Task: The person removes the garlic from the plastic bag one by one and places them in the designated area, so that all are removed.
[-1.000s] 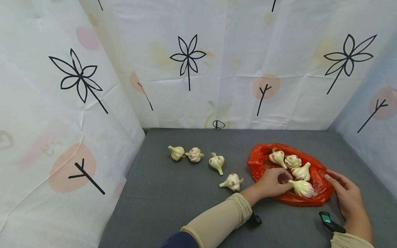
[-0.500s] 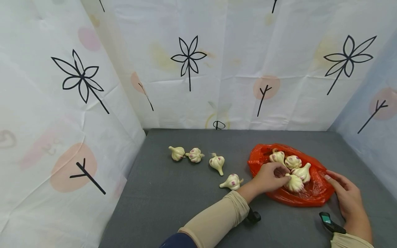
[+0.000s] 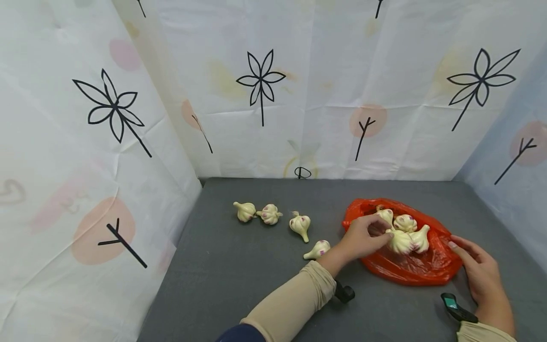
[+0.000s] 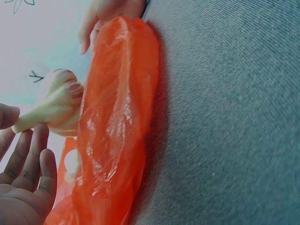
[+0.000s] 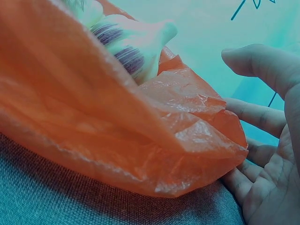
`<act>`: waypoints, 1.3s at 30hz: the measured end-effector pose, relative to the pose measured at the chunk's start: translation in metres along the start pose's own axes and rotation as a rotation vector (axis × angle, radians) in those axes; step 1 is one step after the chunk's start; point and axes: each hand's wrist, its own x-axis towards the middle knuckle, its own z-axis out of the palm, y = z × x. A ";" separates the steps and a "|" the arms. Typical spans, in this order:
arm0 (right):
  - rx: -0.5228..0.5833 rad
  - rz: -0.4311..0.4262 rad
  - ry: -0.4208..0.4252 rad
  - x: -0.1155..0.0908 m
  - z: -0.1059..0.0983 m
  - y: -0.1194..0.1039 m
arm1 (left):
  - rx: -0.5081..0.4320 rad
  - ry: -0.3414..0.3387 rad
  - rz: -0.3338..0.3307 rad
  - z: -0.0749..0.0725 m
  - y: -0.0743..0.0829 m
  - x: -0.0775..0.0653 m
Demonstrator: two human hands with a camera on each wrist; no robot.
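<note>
My left hand (image 3: 363,237) pinches a garlic bulb (image 3: 400,242) by its stem, over the open red plastic bag (image 3: 427,273). In the left wrist view, thumb and fingertips meet at the stem end of this pale bulb (image 4: 63,105), whose body stands at the bag's edge. Behind it in the bag lie three more bulbs, one partly covered by my left hand. My right hand (image 3: 483,273) is at the bag's right edge. Seen from the right wrist, its fingers rest loosely against the red plastic (image 5: 201,136), with the thumb (image 5: 253,61) apart from it.
Several loose garlic bulbs lie on the grey tabletop (image 3: 222,275) left of the bag; the nearest bulb (image 3: 317,250) is partly behind my left arm. A patterned white cloth (image 3: 325,95) stands behind the table and along its sides.
My left hand has moved left and slightly away from me with the pinched bulb, from the bag's front toward the other bulbs. The right hand has stayed at the bag's edge.
</note>
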 end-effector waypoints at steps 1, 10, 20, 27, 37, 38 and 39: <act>0.001 0.000 0.001 0.000 0.000 0.000 | 0.005 0.002 0.005 -0.002 0.001 -0.001; -0.020 0.000 0.003 0.000 0.000 -0.002 | -0.002 0.034 0.035 -0.024 0.006 -0.008; -0.037 0.051 -0.003 -0.001 -0.001 -0.004 | 0.010 0.078 0.063 -0.049 0.003 -0.019; -0.022 0.040 -0.004 -0.001 0.000 -0.004 | -0.016 0.099 0.061 -0.067 0.009 -0.032; -0.017 0.039 -0.006 0.000 0.000 -0.003 | 0.038 0.141 0.109 -0.098 0.009 -0.052; -0.017 0.038 -0.007 0.000 0.000 -0.003 | 0.034 0.145 0.105 -0.101 0.008 -0.054; -0.014 0.036 -0.008 0.000 -0.001 -0.003 | 0.032 0.148 0.100 -0.104 0.008 -0.055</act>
